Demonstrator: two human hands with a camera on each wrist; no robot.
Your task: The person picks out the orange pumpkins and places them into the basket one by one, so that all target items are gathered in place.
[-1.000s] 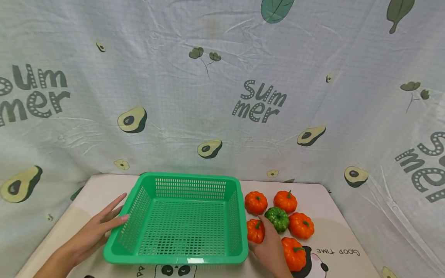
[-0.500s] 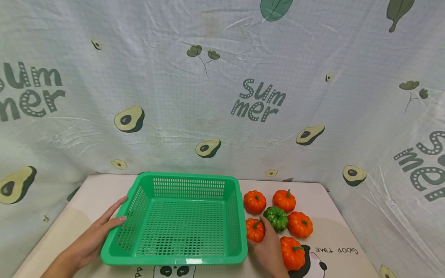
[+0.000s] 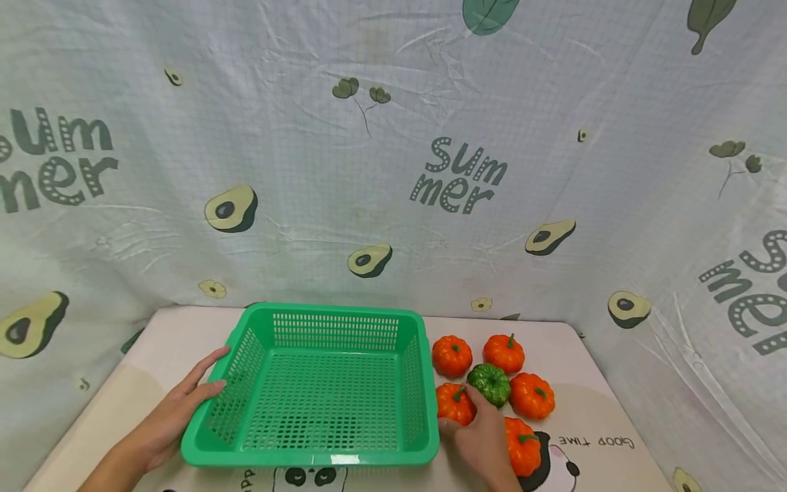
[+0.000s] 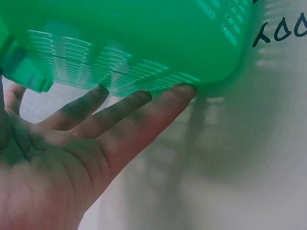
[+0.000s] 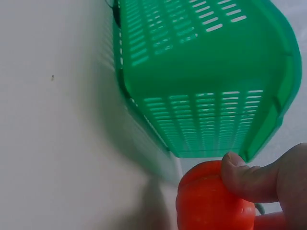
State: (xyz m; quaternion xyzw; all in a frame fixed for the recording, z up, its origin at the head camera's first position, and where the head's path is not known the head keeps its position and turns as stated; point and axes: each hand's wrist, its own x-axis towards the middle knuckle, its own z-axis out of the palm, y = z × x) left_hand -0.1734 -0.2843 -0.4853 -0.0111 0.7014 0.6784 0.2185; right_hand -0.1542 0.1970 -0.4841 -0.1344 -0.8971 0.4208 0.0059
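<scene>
A green plastic basket (image 3: 307,460) with slotted walls stands on the table, with nothing inside. My left hand (image 3: 161,427) is at its left side, the thumb by the rim. In the left wrist view, the long fingers of that hand (image 4: 62,167) are stretched out against the slotted wall. With thumb and fingers my right hand (image 3: 482,441) grips a small orange pumpkin (image 3: 451,404) just outside the basket's right wall. The right wrist view shows the thumb pressed on this pumpkin (image 5: 206,201); the fingers beyond it are mostly hidden.
Right of the basket lie a green pumpkin (image 3: 490,384) and several more orange pumpkins, one (image 3: 522,447) close beside my right wrist. The pale table (image 3: 590,389) carries printed drawings. A patterned cloth (image 3: 307,171) hangs behind and at both sides.
My left hand has come closer against the basket's left wall. My right hand has closed round the orange pumpkin, which has shifted slightly. The basket stays about where it was.
</scene>
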